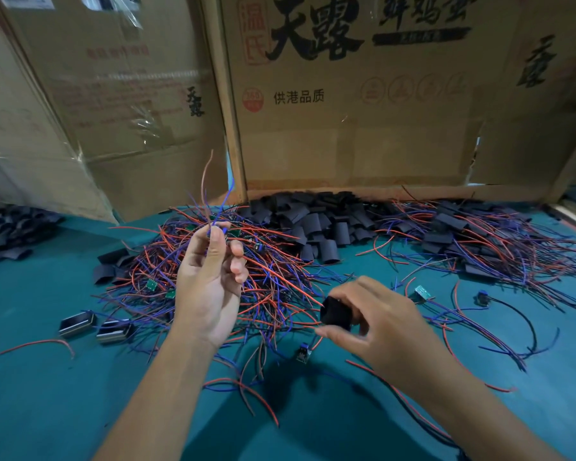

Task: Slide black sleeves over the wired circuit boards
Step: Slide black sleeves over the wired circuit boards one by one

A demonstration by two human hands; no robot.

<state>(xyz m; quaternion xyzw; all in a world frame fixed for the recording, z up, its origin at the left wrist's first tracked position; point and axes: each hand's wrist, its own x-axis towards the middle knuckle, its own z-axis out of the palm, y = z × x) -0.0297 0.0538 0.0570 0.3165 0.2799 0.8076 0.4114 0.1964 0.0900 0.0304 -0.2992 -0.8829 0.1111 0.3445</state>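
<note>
My left hand [210, 277] is raised above a tangled pile of wired circuit boards [220, 281] and pinches red and blue wires [213, 207] that stick up from its fingertips. My right hand [379, 317] hovers lower to the right and holds one black sleeve [336, 312] between thumb and fingers. A heap of loose black sleeves [313, 221] lies at the back centre. To the right lies a second pile [479, 237] of wired boards mixed with black sleeves. A single small board [305, 352] with wires lies under my right hand.
Cardboard boxes [346, 111] wall off the back of the green table [64, 394]. Two small metal-framed parts [95, 327] sit at the left front. More black sleeves [10, 231] lie at the far left. Loose wires and boards [479, 301] are scattered at the right.
</note>
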